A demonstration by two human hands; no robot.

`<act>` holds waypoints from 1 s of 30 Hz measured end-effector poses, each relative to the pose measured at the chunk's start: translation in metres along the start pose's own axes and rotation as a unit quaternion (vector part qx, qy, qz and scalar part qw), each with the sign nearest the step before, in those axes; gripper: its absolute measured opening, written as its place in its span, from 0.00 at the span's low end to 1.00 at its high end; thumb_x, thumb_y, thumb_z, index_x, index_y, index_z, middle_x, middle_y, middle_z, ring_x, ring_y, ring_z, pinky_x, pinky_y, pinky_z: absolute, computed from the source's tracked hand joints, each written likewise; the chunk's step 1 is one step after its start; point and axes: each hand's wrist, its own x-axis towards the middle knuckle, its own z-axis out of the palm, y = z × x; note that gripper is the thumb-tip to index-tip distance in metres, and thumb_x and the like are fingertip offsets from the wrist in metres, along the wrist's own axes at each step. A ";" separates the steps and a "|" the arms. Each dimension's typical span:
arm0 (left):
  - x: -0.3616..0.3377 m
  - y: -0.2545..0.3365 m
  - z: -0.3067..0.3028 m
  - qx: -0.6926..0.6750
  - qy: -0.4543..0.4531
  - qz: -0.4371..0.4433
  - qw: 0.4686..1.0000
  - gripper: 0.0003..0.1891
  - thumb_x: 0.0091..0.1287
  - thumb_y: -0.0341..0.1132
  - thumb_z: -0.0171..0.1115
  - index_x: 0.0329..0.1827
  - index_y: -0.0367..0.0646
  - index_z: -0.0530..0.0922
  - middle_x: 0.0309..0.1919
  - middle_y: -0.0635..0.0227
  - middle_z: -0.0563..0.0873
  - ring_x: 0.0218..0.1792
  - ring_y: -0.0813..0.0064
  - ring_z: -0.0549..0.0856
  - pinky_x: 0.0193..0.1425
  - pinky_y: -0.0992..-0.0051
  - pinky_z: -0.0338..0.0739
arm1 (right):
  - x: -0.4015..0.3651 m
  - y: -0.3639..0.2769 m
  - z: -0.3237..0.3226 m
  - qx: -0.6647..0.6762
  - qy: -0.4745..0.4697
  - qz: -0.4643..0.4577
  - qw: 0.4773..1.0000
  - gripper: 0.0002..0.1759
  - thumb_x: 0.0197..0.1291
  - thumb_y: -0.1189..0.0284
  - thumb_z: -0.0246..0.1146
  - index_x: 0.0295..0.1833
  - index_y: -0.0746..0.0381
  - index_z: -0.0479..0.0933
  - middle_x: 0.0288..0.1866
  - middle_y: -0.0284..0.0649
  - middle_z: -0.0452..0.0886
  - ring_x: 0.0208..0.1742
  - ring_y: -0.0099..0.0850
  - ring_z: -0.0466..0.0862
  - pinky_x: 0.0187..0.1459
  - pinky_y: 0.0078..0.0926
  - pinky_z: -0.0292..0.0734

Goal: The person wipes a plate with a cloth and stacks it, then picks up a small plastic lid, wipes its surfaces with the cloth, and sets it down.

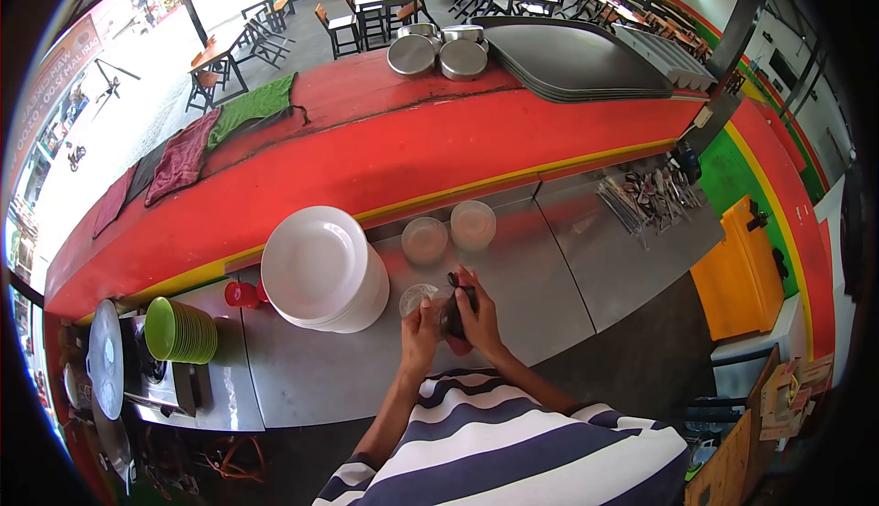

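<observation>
The right hand (pixel 478 312) is closed around a dark object (pixel 454 308). What it is exactly, I cannot tell. The left hand (pixel 419 326) is just beside it, fingers curled on the near edge of a small clear bowl (pixel 417 296). Both things are held over the metal counter (pixel 540 295), approx. at its middle and close to the person's striped shirt (pixel 513 451).

Just left of the hands stands a tall stack of white plates (pixel 319 268). Behind the hands, near the far edge of the counter, are two stacks of small bowls (pixel 425 239) – side by side, apart from the hands. Further left are a red cup (pixel 241 294) and green plates (pixel 179 330). On the right of the counter lies cutlery (pixel 648 198), w/ a yellow box (pixel 740 272) beyond it. On the far side, a red ledge (pixel 385 153) carries cloths (pixel 249 107), metal bowls (pixel 412 54) and dark trays (pixel 572 59).
</observation>
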 end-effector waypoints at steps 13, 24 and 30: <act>0.006 -0.016 -0.003 -0.037 0.084 0.078 0.993 0.23 0.83 0.46 0.48 0.48 0.32 0.82 0.37 0.68 0.86 0.36 0.82 0.80 0.40 0.81 0.76 | -0.006 -0.032 0.000 -0.087 -0.115 -0.165 0.976 0.31 0.68 0.72 0.58 0.76 0.62 0.66 0.78 0.49 0.66 0.82 0.56 0.55 0.78 0.52 0.51; 0.012 -0.030 -0.020 -0.011 0.024 0.014 1.000 0.24 0.82 0.48 0.48 0.55 0.32 0.81 0.45 0.67 0.87 0.43 0.82 0.82 0.46 0.79 0.78 | 0.003 -0.048 0.004 -0.185 -0.078 -0.165 0.965 0.27 0.67 0.68 0.62 0.71 0.62 0.71 0.74 0.44 0.72 0.78 0.58 0.63 0.75 0.48 0.61; 0.007 -0.008 -0.015 -0.058 0.029 0.032 0.997 0.26 0.82 0.50 0.46 0.56 0.32 0.79 0.47 0.60 0.87 0.42 0.72 0.86 0.45 0.70 0.82 | -0.018 -0.035 -0.002 -0.174 -0.070 -0.207 0.960 0.30 0.67 0.70 0.61 0.74 0.63 0.68 0.78 0.48 0.67 0.82 0.56 0.56 0.78 0.45 0.55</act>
